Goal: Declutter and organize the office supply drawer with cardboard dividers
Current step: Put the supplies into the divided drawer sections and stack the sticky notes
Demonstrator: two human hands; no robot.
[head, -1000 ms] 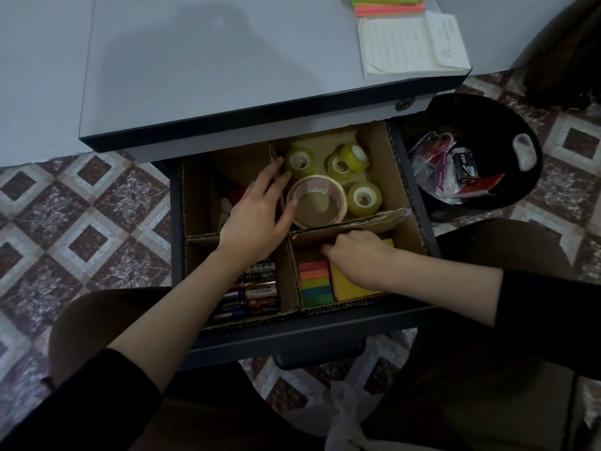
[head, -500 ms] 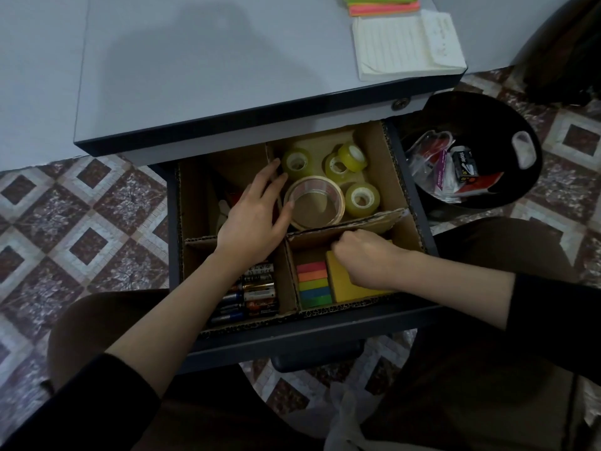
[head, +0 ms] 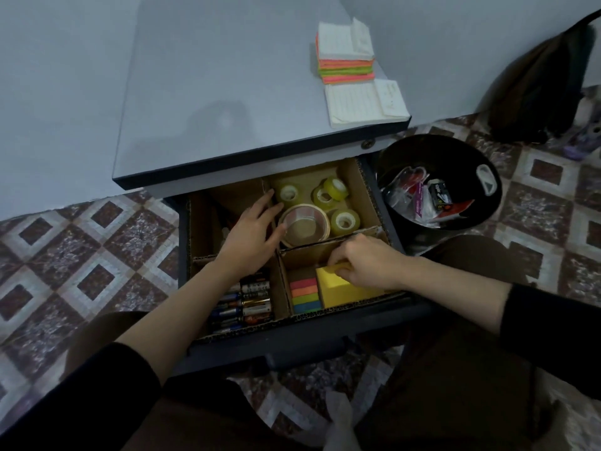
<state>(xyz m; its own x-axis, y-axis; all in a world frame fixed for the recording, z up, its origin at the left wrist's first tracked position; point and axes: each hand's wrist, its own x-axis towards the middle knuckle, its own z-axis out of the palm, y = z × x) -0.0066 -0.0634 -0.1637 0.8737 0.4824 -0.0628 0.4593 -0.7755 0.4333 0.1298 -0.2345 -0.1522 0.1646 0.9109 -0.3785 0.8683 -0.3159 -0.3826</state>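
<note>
Both hands in the cardboard-divided dark drawer (head: 292,346).
Fingers of the left hand (head: 250,237) lie released; the right hand (head: 364,265) pinches the yellow sticky-note block (head: 341,292).

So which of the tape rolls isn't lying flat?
The small roll at the back right, propped tilted against its neighbour; the other four lie flat.

Home office corner: desk drawer (head: 292,340); wastebasket (head: 487,203); patterned tile floor (head: 97,249).
</note>
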